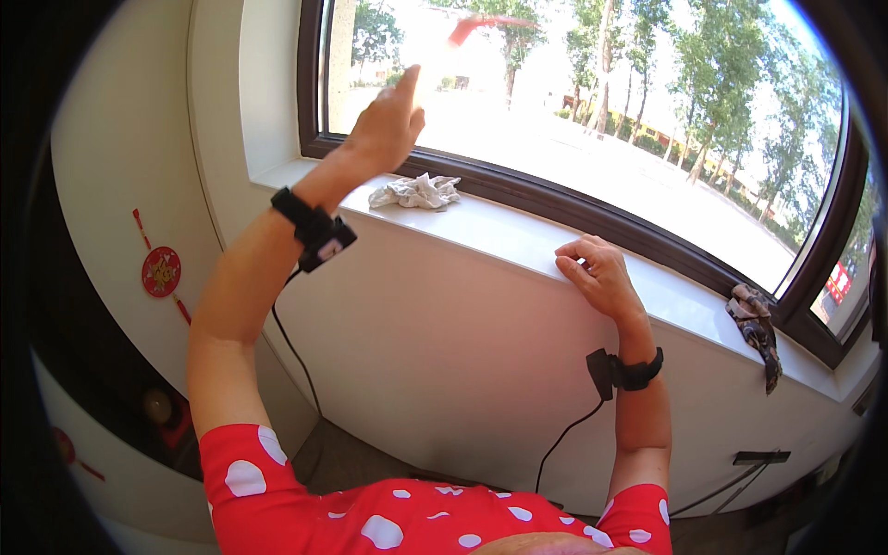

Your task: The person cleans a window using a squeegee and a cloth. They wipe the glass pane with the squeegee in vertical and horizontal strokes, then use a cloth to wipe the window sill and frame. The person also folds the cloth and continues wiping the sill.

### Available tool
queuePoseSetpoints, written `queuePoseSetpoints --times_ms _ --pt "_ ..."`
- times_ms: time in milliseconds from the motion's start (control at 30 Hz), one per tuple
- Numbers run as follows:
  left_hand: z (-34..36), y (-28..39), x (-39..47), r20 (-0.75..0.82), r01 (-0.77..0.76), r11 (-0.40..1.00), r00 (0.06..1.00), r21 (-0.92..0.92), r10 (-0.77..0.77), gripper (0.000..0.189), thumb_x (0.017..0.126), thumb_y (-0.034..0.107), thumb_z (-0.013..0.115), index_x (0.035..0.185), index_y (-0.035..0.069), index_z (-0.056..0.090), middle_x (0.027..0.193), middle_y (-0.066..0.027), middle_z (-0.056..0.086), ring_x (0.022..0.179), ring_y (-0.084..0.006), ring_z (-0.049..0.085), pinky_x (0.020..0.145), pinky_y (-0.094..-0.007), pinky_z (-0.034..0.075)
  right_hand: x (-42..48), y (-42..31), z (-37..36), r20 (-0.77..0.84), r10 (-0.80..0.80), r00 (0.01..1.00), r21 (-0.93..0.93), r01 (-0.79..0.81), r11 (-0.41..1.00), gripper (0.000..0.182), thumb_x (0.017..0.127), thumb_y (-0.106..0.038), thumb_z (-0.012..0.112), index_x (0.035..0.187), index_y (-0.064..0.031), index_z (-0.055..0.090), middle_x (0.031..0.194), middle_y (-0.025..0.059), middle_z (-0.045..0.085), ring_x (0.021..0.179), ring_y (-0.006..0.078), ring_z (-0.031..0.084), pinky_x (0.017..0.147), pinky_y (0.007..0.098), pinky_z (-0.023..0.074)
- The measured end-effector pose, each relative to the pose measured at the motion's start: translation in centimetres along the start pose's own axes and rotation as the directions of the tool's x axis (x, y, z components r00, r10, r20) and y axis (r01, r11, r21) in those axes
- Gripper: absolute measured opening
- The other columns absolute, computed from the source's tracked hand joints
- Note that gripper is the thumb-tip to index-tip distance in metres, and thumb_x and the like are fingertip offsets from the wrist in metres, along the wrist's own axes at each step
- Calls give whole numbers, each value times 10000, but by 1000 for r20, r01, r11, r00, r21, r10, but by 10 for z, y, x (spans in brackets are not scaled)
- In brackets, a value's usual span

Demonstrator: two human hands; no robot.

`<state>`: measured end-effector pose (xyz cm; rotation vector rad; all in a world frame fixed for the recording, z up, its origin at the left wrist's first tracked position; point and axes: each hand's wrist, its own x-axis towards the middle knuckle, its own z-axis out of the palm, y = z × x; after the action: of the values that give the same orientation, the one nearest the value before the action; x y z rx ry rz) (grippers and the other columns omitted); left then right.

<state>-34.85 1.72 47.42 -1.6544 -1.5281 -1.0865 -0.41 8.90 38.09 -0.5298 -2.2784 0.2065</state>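
My left hand [385, 128] is raised before the window pane [527, 125], one finger pointing up and the others folded away from view. Whether it holds anything cannot be seen in the glare. Above it is a blurred red shape [468, 31], an object or a reflection. My right hand [600, 274] rests at the front edge of the white windowsill [499, 232], fingers loosely curled around no visible thing. Below and behind the left hand, a crumpled whitish cloth [418, 192] lies on the sill. A dark patterned cloth [755, 326] hangs over the sill's edge at right.
A dark brown window frame [583, 208] borders the pane. Black devices are strapped to the left wrist [316, 232] and right wrist [624, 371], each with a trailing cable. A red round ornament [161, 272] hangs at left. Near the floor at right is a dark bar with rods [761, 458].
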Motion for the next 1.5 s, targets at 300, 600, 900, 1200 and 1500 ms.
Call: queuePoseSetpoints --times_ms 300,600,900,1200,1500 --pt "5 -14 85 -40 180 975 984 130 -176 664 902 183 540 1465 21 227 970 -288 634 860 -377 662 791 -438 542 -1 -2 1 -2 16 1000 12 -16 1000 199 860 -200 650 873 -6 694 799 109 639 776 239 585 615 326 465" --pt "11 -47 -59 264 28 996 963 86 -50 695 860 34 483 1490 60 191 956 -322 562 813 -448 606 749 -480 498 -2 -5 3 -9 -40 999 0 40 999 189 853 -190 655 875 -7 695 794 110 634 753 236 585 608 325 464" --pt "-30 -76 -40 169 38 977 983 209 -75 704 869 56 514 1496 88 197 953 -283 580 822 -425 613 730 -467 508 -2 -2 3 -17 -39 999 2 39 999 190 853 -196 654 869 -11 698 788 107 633 719 230 578 597 319 462" --pt "-59 -78 147 -146 157 960 981 231 -125 649 958 219 467 1504 100 138 1031 -271 628 812 -356 664 701 -444 554 -2 -4 2 -31 -18 999 -7 18 1000 183 855 -180 657 873 -2 694 781 106 627 686 215 587 571 299 471" --pt "-9 -105 148 -114 184 969 979 168 -167 676 951 241 493 1503 77 140 1021 -299 637 849 -388 660 739 -457 528 0 -8 3 -39 -48 998 -27 47 999 171 842 -173 671 859 -4 689 749 106 613 684 239 585 586 328 466"
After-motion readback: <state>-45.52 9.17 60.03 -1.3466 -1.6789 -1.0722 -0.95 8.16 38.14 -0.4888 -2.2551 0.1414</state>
